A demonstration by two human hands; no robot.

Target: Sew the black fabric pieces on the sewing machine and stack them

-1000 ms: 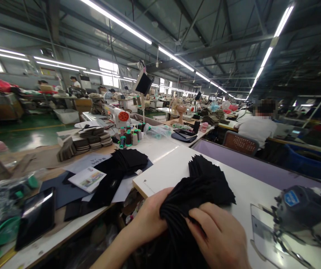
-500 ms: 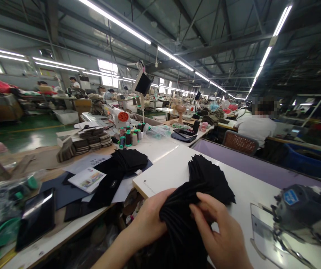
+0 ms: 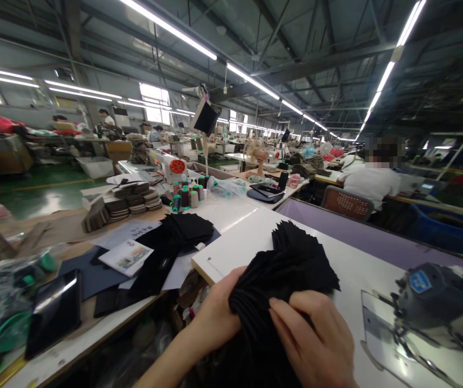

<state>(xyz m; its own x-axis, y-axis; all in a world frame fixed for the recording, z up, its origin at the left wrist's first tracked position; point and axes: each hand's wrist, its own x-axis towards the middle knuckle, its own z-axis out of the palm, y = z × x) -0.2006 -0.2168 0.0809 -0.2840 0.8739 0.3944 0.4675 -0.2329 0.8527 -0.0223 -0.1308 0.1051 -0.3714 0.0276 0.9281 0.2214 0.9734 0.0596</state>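
Observation:
A thick bundle of black fabric pieces [image 3: 269,275] is bent over in my left hand [image 3: 219,304], which is closed round its left side. My right hand [image 3: 316,328] pinches at the front of the bundle with thumb and fingers. Just behind, another fanned stack of black fabric pieces [image 3: 316,258] lies on the white table [image 3: 231,250], partly covered by the bundle. The lower end of the bundle hangs down in shadow, and the left hand's fingertips are hidden behind the cloth.
To the right stands a sewing machine [image 3: 433,302]. On the left lie black fabric [image 3: 186,229], a printed card [image 3: 126,256], a dark tablet [image 3: 55,312] and stacked grey-brown pieces [image 3: 134,202]. Thread spools [image 3: 185,196] stand farther back. A person in white [image 3: 371,183] sits at the right.
My right hand has shifted slightly down and turned, its fingers more curled on the cloth. The top of the bundle has opened out and lies broader over the stack behind.

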